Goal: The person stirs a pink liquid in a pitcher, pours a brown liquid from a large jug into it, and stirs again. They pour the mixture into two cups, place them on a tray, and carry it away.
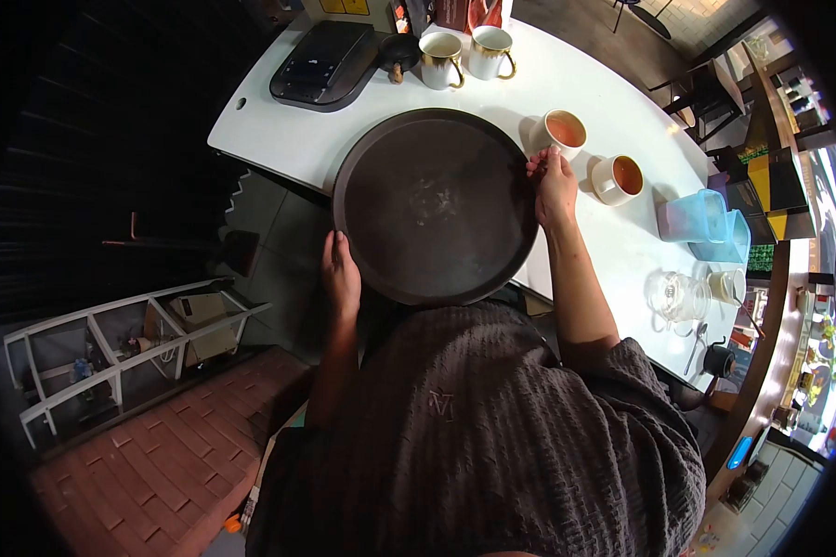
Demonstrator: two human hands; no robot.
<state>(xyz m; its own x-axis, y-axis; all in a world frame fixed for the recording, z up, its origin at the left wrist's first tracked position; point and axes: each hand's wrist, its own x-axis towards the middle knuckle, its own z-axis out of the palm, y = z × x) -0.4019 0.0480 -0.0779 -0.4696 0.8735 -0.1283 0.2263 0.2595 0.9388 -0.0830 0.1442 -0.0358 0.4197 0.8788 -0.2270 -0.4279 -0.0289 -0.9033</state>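
Observation:
A large round dark tray [437, 209] lies partly over the white table's near edge. My left hand [342, 278] grips the tray's left rim, thumb on top and the other fingers mostly hidden below. Beside the right rim, my right hand [557, 190] is closed in a pinch at the near side of a white cup [565, 132] of reddish-brown drink, where its handle is hidden by the fingers. Another white cup [617, 179] with a similar drink stands just to the right, its handle toward me.
On the white table [520, 102] stand a black scale [323, 63], two white-and-gold mugs [441, 60] [490, 51], blue plastic containers [694, 218], a glass vessel [675, 295] and spoons [696, 345]. A white metal frame [116, 362] is at the lower left.

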